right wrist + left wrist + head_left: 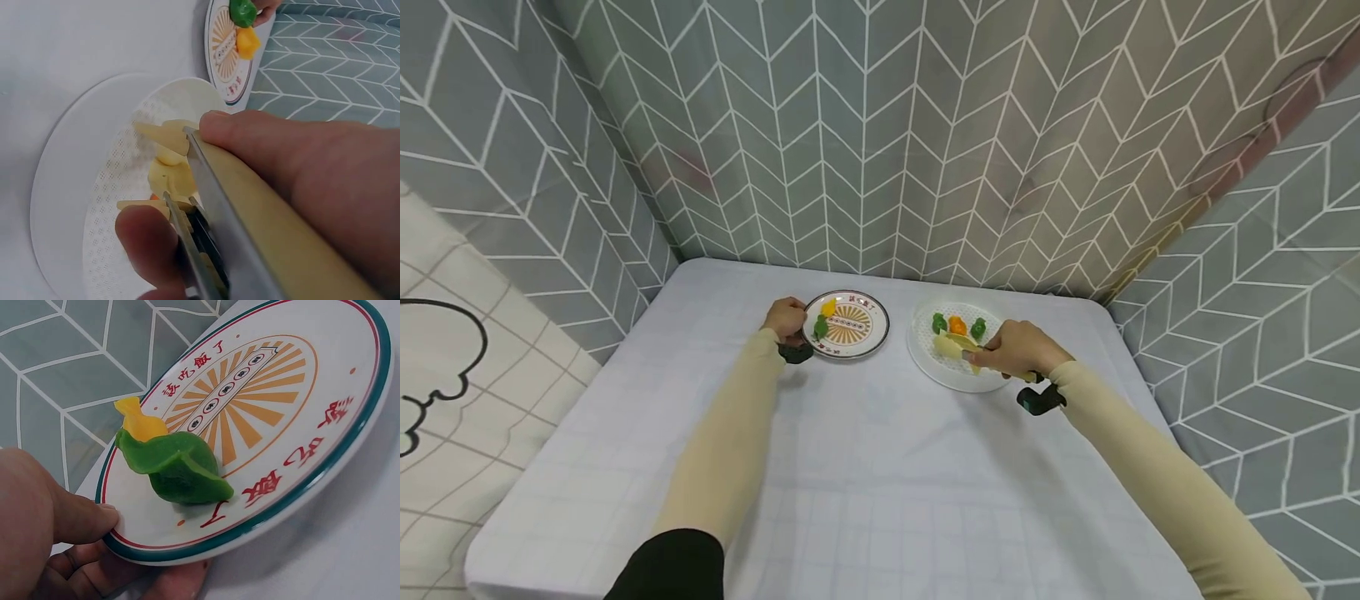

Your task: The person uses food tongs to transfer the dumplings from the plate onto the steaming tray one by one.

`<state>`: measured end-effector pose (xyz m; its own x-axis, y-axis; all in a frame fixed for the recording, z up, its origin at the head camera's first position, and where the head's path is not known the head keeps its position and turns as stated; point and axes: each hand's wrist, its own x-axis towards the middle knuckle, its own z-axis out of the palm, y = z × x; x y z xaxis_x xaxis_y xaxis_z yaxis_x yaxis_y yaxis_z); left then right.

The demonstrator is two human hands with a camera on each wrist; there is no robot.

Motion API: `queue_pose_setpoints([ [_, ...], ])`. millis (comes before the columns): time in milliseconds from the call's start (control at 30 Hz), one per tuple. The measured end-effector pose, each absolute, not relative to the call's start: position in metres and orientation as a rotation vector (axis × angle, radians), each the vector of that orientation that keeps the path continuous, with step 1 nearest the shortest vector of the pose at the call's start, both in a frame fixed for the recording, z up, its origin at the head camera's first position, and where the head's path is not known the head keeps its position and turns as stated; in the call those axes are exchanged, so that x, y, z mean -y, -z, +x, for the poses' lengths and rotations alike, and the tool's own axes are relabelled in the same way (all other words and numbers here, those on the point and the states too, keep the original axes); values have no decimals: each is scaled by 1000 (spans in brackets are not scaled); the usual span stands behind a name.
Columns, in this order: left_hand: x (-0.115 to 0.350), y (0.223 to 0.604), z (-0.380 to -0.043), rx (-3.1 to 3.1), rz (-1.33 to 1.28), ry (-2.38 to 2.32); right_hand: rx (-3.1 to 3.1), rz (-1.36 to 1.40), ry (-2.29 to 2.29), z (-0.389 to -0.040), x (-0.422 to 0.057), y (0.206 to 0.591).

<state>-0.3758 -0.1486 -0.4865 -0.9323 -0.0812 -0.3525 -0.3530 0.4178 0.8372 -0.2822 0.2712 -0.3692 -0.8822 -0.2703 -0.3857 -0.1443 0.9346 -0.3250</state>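
Across the white-covered table [865,467] we go, the round white tray [951,380] sitting just right of the rimmed plate [855,323], where the left hand [786,318] pinches the edge, thumb above, fingers beneath! Over the tray, the right hand [1026,350] has its grip closed round the tongs [250,206], tips parted about a pale dumpling [172,178], though whether they pinch it I can't tell. Two green dumplings [978,329] flank an orange one [957,326] in the tray, while a green dumpling [178,469] and a smaller yellow one [140,422] sit near the plate's held edge.
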Motion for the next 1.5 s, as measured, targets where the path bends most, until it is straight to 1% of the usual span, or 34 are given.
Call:
queue_pose_setpoints([
  [333, 147, 485, -372, -2439, -372, -1526, -2627, -336, 404, -285, -275, 377],
  [900, 144, 481, -368, -2452, -373, -1531, -2616, -303, 414, -284, -275, 380],
  [1300, 144, 485, -372, -2440, -408, -1523, -2630, -295, 357, -272, -282, 367],
  [1500, 144, 485, -372, -2445, -399, -1523, -2619, -289, 351, -264, -288, 351],
])
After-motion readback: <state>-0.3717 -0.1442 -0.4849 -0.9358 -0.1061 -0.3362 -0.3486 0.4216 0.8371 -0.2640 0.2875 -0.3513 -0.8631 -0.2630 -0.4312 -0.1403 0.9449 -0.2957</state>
